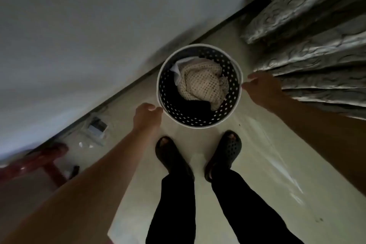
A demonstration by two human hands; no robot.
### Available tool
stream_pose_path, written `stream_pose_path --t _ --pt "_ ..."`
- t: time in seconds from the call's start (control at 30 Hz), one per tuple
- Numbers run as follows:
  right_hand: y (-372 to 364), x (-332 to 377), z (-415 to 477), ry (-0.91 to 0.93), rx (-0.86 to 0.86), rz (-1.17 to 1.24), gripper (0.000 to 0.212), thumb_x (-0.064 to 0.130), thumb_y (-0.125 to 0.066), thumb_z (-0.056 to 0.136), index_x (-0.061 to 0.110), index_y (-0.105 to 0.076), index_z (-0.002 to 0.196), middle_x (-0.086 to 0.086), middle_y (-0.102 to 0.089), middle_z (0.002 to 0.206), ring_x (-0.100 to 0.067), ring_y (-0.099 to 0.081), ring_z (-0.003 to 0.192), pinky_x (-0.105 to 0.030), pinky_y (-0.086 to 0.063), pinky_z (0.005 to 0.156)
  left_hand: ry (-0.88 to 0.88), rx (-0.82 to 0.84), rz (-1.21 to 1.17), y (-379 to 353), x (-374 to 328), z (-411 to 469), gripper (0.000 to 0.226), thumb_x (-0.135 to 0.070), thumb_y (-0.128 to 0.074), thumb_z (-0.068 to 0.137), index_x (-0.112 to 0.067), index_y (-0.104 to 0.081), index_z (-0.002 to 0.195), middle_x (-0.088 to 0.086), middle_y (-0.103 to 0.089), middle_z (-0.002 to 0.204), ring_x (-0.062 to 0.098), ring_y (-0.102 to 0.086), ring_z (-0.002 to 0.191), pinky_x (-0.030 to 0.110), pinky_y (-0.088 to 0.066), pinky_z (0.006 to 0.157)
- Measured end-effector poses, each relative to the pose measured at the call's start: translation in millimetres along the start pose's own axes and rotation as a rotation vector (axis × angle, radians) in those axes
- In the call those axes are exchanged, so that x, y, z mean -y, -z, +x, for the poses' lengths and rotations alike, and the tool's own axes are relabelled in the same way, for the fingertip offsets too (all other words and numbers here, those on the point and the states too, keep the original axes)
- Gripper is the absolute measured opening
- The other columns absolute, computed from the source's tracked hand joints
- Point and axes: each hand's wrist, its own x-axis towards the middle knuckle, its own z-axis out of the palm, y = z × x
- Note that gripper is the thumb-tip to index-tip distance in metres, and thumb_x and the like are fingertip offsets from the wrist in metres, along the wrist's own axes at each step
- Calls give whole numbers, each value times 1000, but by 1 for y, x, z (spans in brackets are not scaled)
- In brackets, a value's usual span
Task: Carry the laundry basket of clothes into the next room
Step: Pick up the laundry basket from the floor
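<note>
View from the head camera, looking straight down. Nearest the viewer, two legs in dark trousers end in dark perforated clogs [198, 156] planted on a pale, glossy floor [263, 160]. Both bare forearms reach forward and down past the feet. The left hand [145, 114] has its fingers loosely curled and its fingertips at the near-left edge of the basket rim; whether they touch the rim or stop just short cannot be told. The right hand [261, 87] is likewise half curled, its thumb and forefinger meeting the right edge of the rim, with no firm clasp visible. Between the hands, just beyond the toes, stands the laundry basket [233, 89], a round dark tub with rows of small holes and a white rim, apparently resting on the floor. Inside lie a cream open-knit garment [202, 85], a scrap of white cloth and dark clothing beneath. To the left, near the skirting, are a red stool [39, 160] and some small clutter too blurred to identify; to the right hangs a silvery patterned curtain [316, 45]; farthest is a plain grey wall [79, 25]. Judged from this arrangement, the task is at its very start: the grasp is only being formed, and the lift and the whole walk to the next room remain.
</note>
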Motion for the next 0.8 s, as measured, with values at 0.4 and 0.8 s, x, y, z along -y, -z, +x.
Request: stream_pose_path --t 0.4,0.8 --pt "-37 -6 80 -102 84 426 27 23 -55 90 14 -52 65 -4 -52 62 -15 -52 53 -25 -48 53 103 10 -255 -49 -15 61 32 -18 -53 88 -2 -57 116 16 -63 95 23 -62 69 47 -58 87" --pt "147 18 -128 -108 -18 576 28 30 -54 89 8 -67 77 -12 -58 64 -19 -49 51 -37 -43 58 -184 -40 -176 97 -88 -178 11 -9 -45 87 -8 -56 83 13 -57 70 26 -55 56 34 -48 57"
